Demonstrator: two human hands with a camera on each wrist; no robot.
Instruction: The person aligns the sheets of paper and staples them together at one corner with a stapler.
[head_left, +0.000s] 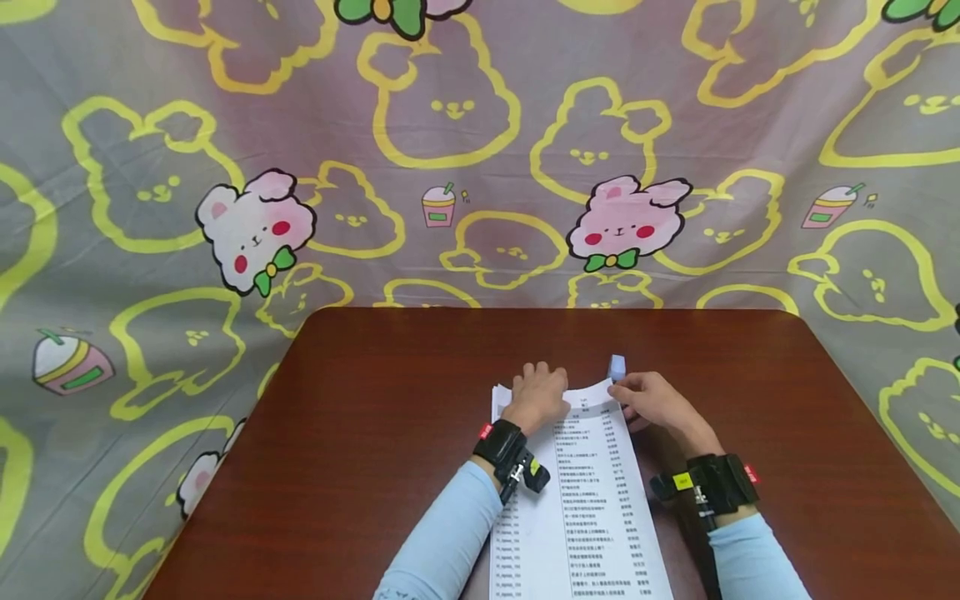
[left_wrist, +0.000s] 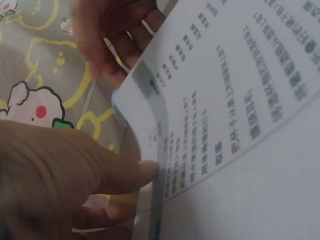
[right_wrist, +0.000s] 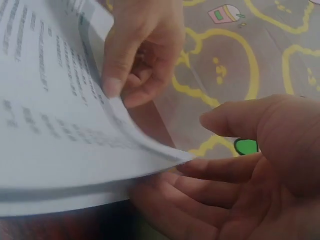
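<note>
A stack of printed paper sheets (head_left: 603,500), with rows of text and a grey header band, slants up from the table toward me. At its top edge, my left hand (head_left: 537,398) pinches the sheets, thumb on the printed side and fingers behind. My right hand (head_left: 662,407) is at the top right corner. In the right wrist view, the fingers of my right hand (right_wrist: 240,175) touch the stack's corner from beneath, while the thumb stands apart from the paper. Just behind that corner is a small light-blue object (head_left: 617,367), its kind unclear.
The dark brown table (head_left: 360,433) extends to both sides of the stack. A grey cloth (head_left: 480,125) printed with yellow outlines and pink bears hangs behind the table and along its sides. Both wrists wear black camera straps (head_left: 501,446).
</note>
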